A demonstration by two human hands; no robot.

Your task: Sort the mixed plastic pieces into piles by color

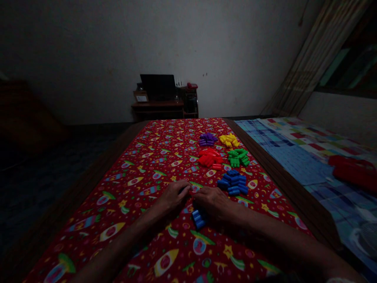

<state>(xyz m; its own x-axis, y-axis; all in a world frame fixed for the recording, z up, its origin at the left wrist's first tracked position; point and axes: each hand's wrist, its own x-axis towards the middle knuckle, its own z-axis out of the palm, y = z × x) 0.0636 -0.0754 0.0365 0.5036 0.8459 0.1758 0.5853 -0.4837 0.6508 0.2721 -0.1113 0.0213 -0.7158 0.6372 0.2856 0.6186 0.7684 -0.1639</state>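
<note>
My left hand [176,192] rests low over the red patterned cloth, its fingers curled, with thumb and fingertips close together. Just right of it, almost touching, is my right hand [213,201], fingers bent down toward the cloth. Whatever the fingertips of either hand pinch is too dark and small to make out. A short row of blue ridged plastic pieces [199,219] lies on the cloth beside and partly under my right hand. Beyond that hand sits a loose pile of similar blue pieces [234,182].
Further back are piles of red pieces [210,158], green pieces [238,157], purple pieces [207,139] and yellow pieces [229,140]. The patterned cloth [165,259] covers a long surface with brown edges. A dark monitor [158,86] stands by the wall; a red bag [355,173] lies right.
</note>
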